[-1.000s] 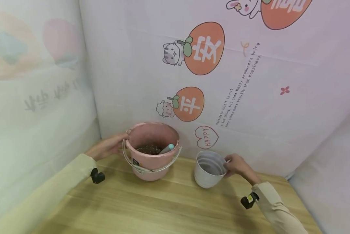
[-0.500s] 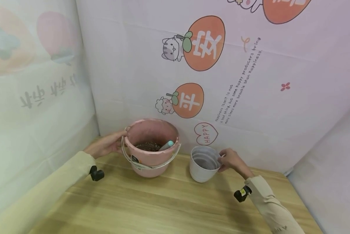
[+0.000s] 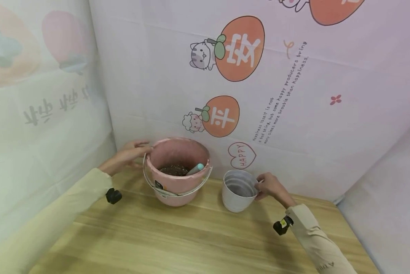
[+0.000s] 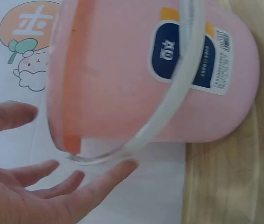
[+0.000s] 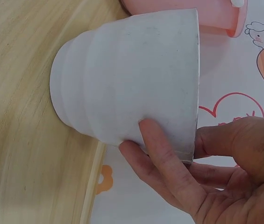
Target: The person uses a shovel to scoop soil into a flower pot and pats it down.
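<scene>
A pink bucket (image 3: pixel 177 188) with a white handle (image 4: pixel 188 70) stands upright at the back of the wooden table. Dark, soil-like material (image 3: pixel 173 170) lies inside it, and a tool's grey and turquoise grip (image 3: pixel 196 169) leans against the inner wall. My left hand (image 3: pixel 127 155) is at the bucket's left rim, its fingers spread and the thumb apart from the rim in the left wrist view. To the right is a white flower pot (image 3: pixel 238 198), upright, with no contents visible. My right hand (image 3: pixel 272 188) pinches its right rim, thumb inside and fingers outside.
Behind the bucket and pot rises a white printed cloth wall (image 3: pixel 157 76). More cloth closes off the left side (image 3: pixel 37 152) and the right side (image 3: pixel 390 190). The wooden tabletop (image 3: pixel 198 239) extends in front.
My left hand has let go of the bucket's rim and spread its fingers. The flower pot, held by my right hand, has shifted slightly left toward the bucket.
</scene>
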A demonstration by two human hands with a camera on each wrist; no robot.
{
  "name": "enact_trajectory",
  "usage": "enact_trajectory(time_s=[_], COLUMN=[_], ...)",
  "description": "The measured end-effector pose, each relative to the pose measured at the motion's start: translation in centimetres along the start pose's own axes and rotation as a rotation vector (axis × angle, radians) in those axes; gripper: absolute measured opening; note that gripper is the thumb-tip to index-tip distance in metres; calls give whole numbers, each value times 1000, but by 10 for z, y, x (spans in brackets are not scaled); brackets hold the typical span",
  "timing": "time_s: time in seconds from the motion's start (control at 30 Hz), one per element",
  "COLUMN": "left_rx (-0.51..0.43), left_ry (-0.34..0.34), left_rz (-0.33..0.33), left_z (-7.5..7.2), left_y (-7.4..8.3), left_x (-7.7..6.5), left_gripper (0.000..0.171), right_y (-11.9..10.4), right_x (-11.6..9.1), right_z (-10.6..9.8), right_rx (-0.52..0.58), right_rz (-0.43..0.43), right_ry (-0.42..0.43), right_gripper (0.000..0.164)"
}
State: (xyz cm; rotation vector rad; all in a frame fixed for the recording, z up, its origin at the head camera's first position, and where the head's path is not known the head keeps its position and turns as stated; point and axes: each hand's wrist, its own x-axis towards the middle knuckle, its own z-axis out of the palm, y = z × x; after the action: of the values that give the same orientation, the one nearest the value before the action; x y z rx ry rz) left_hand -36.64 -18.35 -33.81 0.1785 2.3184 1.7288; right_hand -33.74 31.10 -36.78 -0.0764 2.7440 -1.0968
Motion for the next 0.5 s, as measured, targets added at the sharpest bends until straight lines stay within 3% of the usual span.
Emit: enact_trajectory(time_s=[0.23,0.5], left_rx=[17,-62], left_ry=[-55,-170], left_rz=[-77,-27], left_z=[3,-1], left_y=[-2,-6], left_x=[12,6], left_gripper=[78,72], right_y=[-1,-1], right_x=[4,6], right_z=[2,3], right_rx=[27,50], right_rz=[5,0], right_ry=[-8,12], right_gripper=[36,33])
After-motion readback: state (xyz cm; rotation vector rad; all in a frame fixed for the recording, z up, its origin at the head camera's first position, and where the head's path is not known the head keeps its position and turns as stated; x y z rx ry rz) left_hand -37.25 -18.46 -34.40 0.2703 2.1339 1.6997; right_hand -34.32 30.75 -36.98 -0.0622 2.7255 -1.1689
